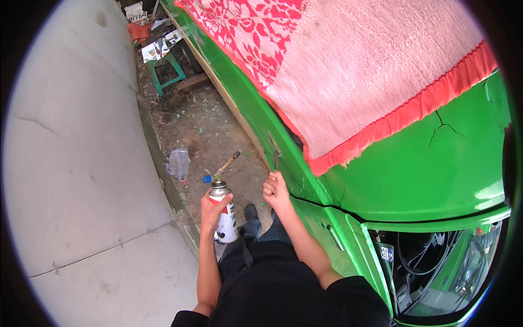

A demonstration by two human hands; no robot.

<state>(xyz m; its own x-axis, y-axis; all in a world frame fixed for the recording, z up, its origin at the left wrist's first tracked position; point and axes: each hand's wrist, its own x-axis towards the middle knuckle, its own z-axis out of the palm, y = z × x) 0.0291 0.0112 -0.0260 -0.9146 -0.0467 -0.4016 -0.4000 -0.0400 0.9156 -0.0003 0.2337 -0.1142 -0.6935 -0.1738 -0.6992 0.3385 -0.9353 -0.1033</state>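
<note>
The left fingers [224, 200] wrap round 1 gas can [227, 222], its torch nozzle [232, 159] pointing out beyond them. The right fingers [270, 187] are closed on 1 thin tool [275, 162], its tip close to the green vehicle [392, 188]; I cannot tell if it touches. Beyond the right fingers, rightward, a pink blanket [376, 76] covers the vehicle.

Brown, gritty ground [210, 117] spans nine to eleven o'clock from the view's centre, scattered with green flecks [201, 130]. A crumpled clear plastic bag [178, 165] lies at nine; a green stool [154, 78] stands between ten and eleven.
</note>
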